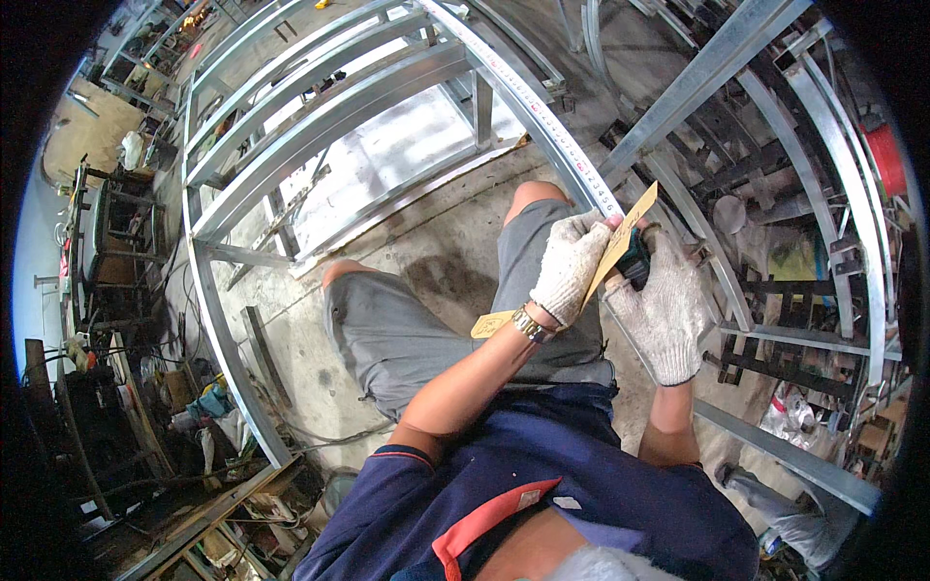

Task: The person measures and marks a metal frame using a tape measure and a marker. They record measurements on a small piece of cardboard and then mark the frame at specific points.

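Nearest, both gloved hands meet over the person's knees. The left hand is closed around a thin tan strip like card or wood, pinching it near its upper end, forearm crossing inward. The right hand is wrapped around a dark tape measure case, palm down. From there the tape blade is already drawn out, running away along the metal frame toward the far top edge; no mark on the strip is visible yet.
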`<state>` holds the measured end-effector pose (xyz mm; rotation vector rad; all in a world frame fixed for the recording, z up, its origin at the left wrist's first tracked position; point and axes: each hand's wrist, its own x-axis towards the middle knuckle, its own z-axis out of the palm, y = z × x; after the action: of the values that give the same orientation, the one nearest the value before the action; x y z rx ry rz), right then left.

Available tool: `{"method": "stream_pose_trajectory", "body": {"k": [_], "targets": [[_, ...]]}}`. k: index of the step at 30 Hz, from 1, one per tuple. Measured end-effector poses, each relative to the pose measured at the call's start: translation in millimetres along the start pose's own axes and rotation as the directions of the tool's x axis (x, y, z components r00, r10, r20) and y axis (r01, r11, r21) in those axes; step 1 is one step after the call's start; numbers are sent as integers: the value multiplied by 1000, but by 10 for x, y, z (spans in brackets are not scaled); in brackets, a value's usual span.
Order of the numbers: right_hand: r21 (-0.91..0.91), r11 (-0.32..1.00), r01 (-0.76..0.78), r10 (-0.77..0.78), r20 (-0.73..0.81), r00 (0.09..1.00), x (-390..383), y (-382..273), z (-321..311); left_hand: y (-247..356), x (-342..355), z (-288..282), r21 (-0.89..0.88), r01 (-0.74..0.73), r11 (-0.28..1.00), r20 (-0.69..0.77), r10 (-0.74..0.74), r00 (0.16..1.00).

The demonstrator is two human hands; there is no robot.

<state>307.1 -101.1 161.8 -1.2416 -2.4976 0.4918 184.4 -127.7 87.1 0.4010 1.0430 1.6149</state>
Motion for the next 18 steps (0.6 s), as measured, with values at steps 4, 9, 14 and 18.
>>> {"method": "stream_pose_trajectory", "body": {"k": [4,9,14,18], "targets": [[45,999,-9,9,15,1000,-19,21,12,-45,0,-15,-16,16,1000,-12,-16,1000],[179,984,-2,-16,101,995,47,29,-156,-103,64,-35,118,-48,992,-35,53,998],[106,992,61,-58,-30,998,148,67,-661,-148,69,-33,162,-47,986,-80,61,995],[-37,898,439,-410,-435,802,228,15,-1089,-74,62,-4,136,6,991,-66,3,998]]}}
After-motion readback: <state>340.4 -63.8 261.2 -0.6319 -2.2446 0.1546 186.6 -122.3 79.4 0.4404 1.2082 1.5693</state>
